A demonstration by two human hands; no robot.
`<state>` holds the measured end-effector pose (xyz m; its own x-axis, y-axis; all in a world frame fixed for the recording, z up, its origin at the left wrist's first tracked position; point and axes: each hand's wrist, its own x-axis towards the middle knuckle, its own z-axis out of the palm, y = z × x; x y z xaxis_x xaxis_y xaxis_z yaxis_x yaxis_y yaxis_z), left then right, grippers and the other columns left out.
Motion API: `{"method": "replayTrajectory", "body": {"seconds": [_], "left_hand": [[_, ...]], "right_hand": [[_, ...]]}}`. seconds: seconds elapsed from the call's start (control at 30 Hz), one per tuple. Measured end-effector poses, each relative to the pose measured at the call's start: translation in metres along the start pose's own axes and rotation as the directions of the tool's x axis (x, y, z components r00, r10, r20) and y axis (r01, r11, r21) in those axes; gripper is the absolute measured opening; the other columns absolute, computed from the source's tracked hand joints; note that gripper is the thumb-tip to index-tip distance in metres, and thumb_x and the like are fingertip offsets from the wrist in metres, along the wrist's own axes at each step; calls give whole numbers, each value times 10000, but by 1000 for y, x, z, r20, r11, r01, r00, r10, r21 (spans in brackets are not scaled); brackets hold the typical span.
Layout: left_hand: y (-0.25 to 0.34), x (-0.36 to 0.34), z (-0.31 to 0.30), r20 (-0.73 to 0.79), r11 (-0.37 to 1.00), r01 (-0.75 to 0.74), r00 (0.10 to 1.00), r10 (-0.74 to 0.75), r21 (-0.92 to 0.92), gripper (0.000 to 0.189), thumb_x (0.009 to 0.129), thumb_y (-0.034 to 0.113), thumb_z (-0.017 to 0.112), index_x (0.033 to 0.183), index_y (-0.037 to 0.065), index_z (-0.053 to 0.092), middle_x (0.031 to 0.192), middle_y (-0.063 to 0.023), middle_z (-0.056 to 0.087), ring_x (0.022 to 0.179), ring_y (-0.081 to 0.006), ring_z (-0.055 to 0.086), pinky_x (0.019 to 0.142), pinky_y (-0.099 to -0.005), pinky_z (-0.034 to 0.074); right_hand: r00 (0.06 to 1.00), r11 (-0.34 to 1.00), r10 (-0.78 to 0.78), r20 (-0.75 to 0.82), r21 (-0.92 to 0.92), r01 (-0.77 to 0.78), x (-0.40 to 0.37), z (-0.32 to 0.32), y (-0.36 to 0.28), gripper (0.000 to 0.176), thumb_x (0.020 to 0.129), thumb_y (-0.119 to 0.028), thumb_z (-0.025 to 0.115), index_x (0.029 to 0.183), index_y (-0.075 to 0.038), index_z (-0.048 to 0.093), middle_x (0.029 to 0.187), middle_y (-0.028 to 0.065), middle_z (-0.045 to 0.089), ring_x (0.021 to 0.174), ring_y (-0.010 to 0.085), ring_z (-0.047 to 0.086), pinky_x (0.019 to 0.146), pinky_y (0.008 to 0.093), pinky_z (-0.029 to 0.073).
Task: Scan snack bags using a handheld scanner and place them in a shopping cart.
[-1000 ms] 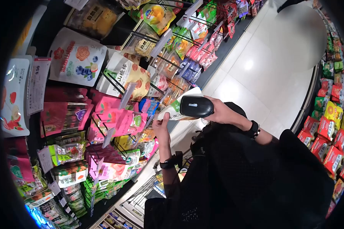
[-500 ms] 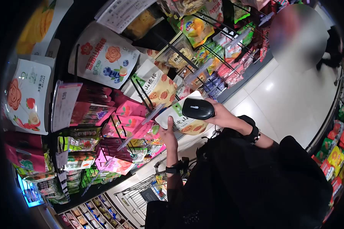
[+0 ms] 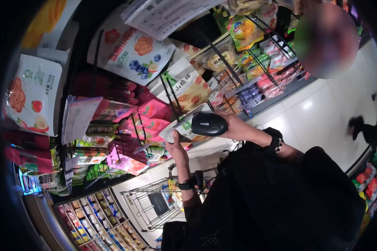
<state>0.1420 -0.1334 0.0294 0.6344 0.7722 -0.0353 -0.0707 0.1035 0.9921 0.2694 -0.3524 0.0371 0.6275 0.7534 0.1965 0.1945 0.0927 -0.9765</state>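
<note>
My left hand [image 3: 176,148] grips the near corner of a white snack pouch [image 3: 181,130], thumb on its printed front. Held in my right hand [image 3: 238,126] is a black, rounded handheld scanner [image 3: 209,124], its head covering much of the pouch's face. Whether my right fingers also touch the pouch is hidden. Just beyond it, a matching white and tan pouch [image 3: 191,85] hangs on the rack. Pink pouches [image 3: 153,115] hang to the left of my hands.
Shelf hooks and clear price-tag holders [image 3: 80,121] stick out from the rack. A wire shopping cart [image 3: 148,205] with goods inside stands below my left arm. Another person [image 3: 326,42] is at the upper right, over the tiled floor [image 3: 308,104]. More packaged snacks line the right side.
Both hands, with the pouch and scanner, have moved slightly left toward the rack. The pouch now tilts more edge-on. The view has shifted, showing more of the cart.
</note>
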Motion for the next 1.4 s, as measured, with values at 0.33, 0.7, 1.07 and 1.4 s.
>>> {"method": "replayTrajectory", "body": {"seconds": [0.33, 0.7, 1.07, 1.4], "left_hand": [[0, 7, -2, 60, 979, -29, 998, 17, 202, 248, 913, 134, 612, 1095, -26, 557, 1025, -65, 609, 937, -119, 553, 869, -279, 419], [9, 8, 8, 68, 990, -40, 997, 32, 133, 204, 893, 112, 626, 1036, -26, 580, 935, -47, 622, 826, -111, 555, 779, -268, 426], [13, 12, 18, -32, 979, -55, 998, 62, 197, 193, 884, 132, 648, 1001, -17, 609, 847, -11, 613, 711, -71, 524, 647, -231, 400], [-1, 31, 41, -81, 995, -27, 996, 35, 96, 305, 896, 261, 651, 1005, -23, 625, 913, -49, 655, 775, -94, 567, 726, -255, 454]], "right_hand": [[999, 998, -35, -41, -48, 33, 4, -5, 10, 432, 683, -141, 759, 1067, 8, 631, 1210, 188, 562, 1104, 327, 559, 927, 370, 452], [1000, 1000, 10, 7, -15, -10, 3, -10, 1, 376, 706, -79, 749, 1045, 15, 614, 1126, 161, 577, 1031, 303, 586, 884, 361, 459], [999, 999, -20, -37, -33, 19, 11, -8, -5, 422, 697, -125, 754, 1076, 8, 623, 1217, 170, 548, 1105, 314, 556, 926, 364, 447], [993, 994, -56, -102, -102, 45, 23, -7, 10, 432, 704, -68, 745, 1114, -13, 620, 1323, 165, 463, 1224, 297, 470, 1003, 369, 395]]}}
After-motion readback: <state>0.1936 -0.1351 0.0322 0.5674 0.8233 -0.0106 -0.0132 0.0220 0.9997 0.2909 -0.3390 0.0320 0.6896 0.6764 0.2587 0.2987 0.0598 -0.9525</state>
